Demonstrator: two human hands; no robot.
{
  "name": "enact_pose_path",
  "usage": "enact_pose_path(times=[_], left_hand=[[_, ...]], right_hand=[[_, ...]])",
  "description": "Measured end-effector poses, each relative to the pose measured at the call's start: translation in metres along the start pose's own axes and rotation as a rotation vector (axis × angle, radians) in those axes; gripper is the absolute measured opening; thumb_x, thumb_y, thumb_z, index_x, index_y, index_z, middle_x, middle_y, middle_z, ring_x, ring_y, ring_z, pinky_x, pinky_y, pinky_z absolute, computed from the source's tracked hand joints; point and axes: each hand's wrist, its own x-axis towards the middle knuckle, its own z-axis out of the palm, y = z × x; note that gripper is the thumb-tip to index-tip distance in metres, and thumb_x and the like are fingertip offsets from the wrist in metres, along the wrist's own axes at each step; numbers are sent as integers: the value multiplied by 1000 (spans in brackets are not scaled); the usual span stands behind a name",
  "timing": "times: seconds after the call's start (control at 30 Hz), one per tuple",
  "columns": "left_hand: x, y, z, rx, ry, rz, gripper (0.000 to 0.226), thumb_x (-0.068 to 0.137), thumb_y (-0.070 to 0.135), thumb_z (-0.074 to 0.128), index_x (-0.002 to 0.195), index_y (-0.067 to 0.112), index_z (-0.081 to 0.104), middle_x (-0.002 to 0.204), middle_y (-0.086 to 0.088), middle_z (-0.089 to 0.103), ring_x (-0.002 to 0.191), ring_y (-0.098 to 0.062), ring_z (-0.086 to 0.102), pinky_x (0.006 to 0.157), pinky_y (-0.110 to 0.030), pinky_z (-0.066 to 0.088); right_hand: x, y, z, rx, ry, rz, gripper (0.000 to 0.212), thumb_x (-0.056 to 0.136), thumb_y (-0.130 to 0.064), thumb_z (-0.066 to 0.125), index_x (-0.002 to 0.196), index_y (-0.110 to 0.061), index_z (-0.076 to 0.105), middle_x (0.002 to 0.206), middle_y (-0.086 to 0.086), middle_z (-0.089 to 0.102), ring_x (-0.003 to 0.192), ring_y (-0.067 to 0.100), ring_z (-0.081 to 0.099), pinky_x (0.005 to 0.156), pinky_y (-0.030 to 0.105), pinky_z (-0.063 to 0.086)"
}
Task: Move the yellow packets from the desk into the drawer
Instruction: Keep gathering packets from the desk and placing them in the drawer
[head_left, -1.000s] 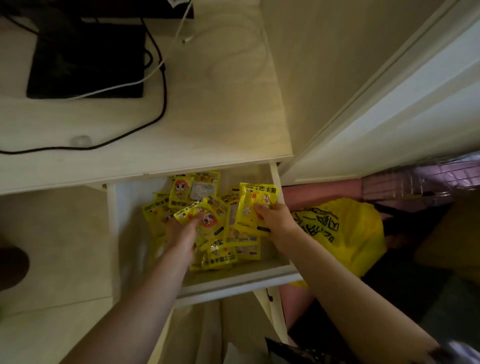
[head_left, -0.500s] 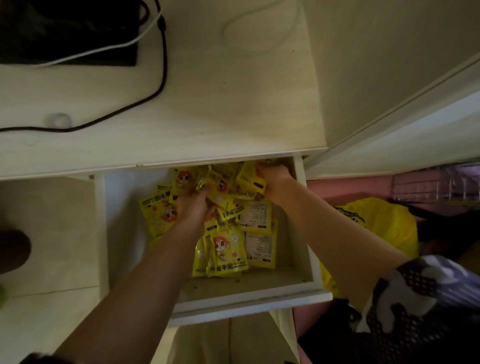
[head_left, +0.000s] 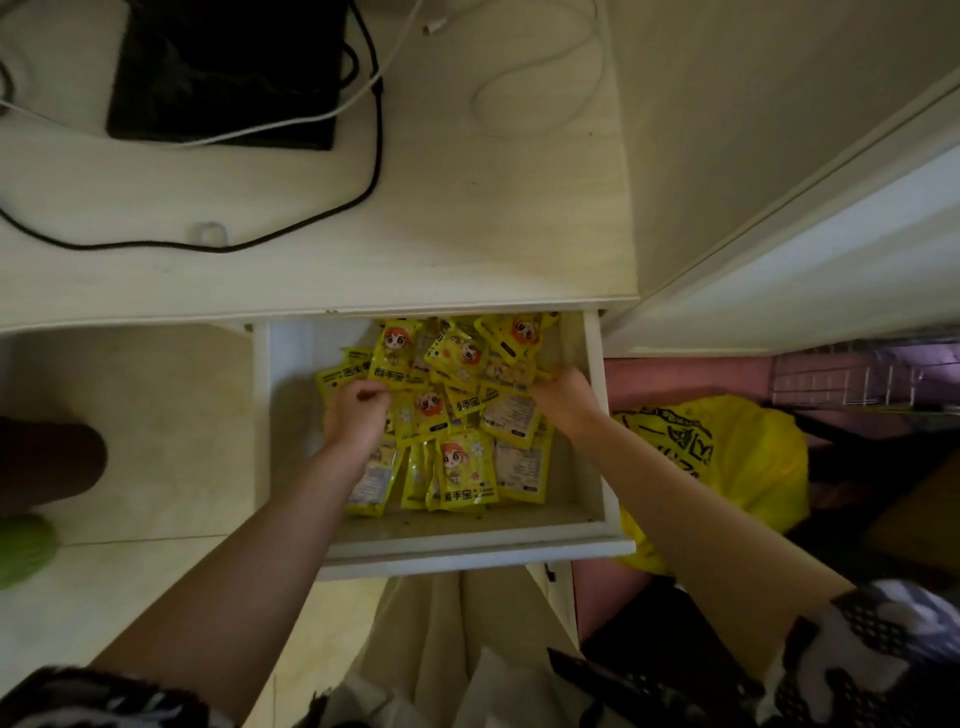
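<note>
Drawer (head_left: 592, 415) — packets (head_left: 462, 415) heaped inside. Left hand (head_left: 356, 415): fingers curled, pinching a packet's edge. Right hand (head_left: 563, 392): fingers curled onto the heap — grip unclear.

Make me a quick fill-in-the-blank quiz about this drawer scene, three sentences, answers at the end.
1. The packets lying in the open drawer are coloured ____.
2. The left hand and right hand both reach into the ____.
3. On the desk a black ____ loops in front of the dark device.

Missing words: yellow; drawer; cable
</note>
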Motion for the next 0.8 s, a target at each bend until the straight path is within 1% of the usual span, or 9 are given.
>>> enact_pose_path(times=[0.17, 0.27, 0.33, 0.37, 0.43, 0.5, 0.57, 0.7, 0.8], left_hand=[[-30, -3, -24, 90, 6, 110, 21, 90, 19, 61, 110, 16, 66, 108, 1, 66, 84, -13, 61, 77, -33, 54], [-52, -11, -35, 172, 23, 167, 19, 91, 17, 59, 109, 15, 64, 109, -3, 67, 91, -18, 61, 81, -31, 49], [-67, -20, -42, 199, 39, 183, 21, 90, 15, 59, 110, 14, 64, 109, -6, 68, 93, -20, 62, 79, -27, 47], [-75, -24, -46, 201, 50, 189, 23, 89, 14, 60, 111, 13, 64, 109, -7, 69, 93, -21, 62, 77, -25, 44], [-92, -33, -54, 170, 76, 182, 25, 88, 13, 61, 113, 10, 64, 107, -9, 69, 90, -19, 62, 75, -23, 41], [-109, -41, -65, 116, 121, 159, 24, 88, 13, 60, 112, 10, 65, 102, -8, 69, 87, -16, 59, 74, -21, 38], [-125, -52, -78, 63, 169, 147, 22, 88, 14, 60, 109, 12, 66, 97, -6, 69, 84, -14, 58, 73, -20, 37], [-154, -79, -105, -26, 228, 79, 20, 90, 14, 54, 108, 18, 64, 87, 2, 63, 72, -10, 55, 57, -15, 38], [-169, -103, -125, -47, 281, 43, 20, 92, 16, 52, 109, 19, 62, 87, 3, 61, 72, -10, 55, 59, -18, 39]], right_hand=[[-43, -1, 1, -109, -46, -61, 24, 89, -11, 44, 104, -13, 62, 89, 6, 62, 81, 24, 59, 62, 27, 43], [-59, -2, 11, -135, -64, -76, 30, 90, -11, 45, 116, -7, 59, 93, 9, 60, 82, 24, 58, 65, 28, 43], [-70, -4, 22, -198, -88, -118, 34, 92, -11, 42, 124, -5, 55, 102, 13, 62, 89, 27, 61, 69, 29, 43], [-77, -4, 28, -236, -102, -153, 35, 92, -10, 42, 125, -5, 54, 102, 14, 62, 86, 27, 61, 68, 29, 43], [-88, -4, 39, -303, -132, -234, 37, 93, -11, 44, 128, -4, 50, 95, 12, 61, 68, 21, 58, 57, 26, 42], [-98, -7, 50, -378, -142, -293, 40, 95, -17, 46, 134, -8, 44, 108, 12, 61, 63, 16, 56, 52, 25, 41], [-108, -12, 62, -471, -143, -371, 40, 96, -21, 46, 134, -10, 43, 122, 12, 58, 76, 21, 62, 58, 29, 47], [-130, -24, 90, -647, -214, -501, 40, 96, -20, 44, 135, -12, 42, 119, 11, 59, 87, 24, 61, 58, 30, 47], [-150, -30, 114, -758, -254, -571, 38, 96, -19, 43, 133, -12, 43, 123, 10, 58, 102, 27, 60, 78, 36, 51]])
